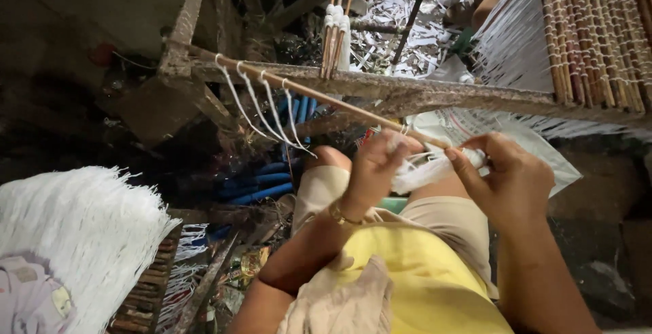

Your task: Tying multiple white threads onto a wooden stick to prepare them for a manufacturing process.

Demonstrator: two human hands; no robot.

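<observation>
Both hands, left (372,171) and right (511,181), pinch closed on a white thread bundle (428,170) at the near end of a thin stick (319,94), which slants up-left across the wooden frame (421,93), looped with threads.

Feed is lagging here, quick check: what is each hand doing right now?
Left hand: closed, pinching the white thread bundle by the thin wooden stick.
Right hand: closed, gripping the same white thread bundle at its other end.
</observation>
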